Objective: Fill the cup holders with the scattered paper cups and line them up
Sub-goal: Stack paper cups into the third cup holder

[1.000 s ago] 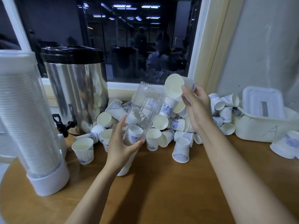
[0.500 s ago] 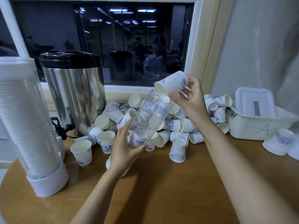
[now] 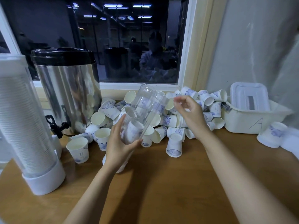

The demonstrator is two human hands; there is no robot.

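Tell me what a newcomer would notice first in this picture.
The clear tube, tilted at the centre in the left hand, with a cup in its lower end. Behind it, a heap of paper cups lies on the table under the dark window. At the left stand a steel urn and a full holder.

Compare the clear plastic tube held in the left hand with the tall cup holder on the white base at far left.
Pose: the held clear plastic tube tilts above the wooden table, gripped by the left hand; the tall cup holder stands upright on it. Fill: the tube is mostly empty, one paper cup near its lower end; the holder is packed with stacked cups. Both have see-through walls.
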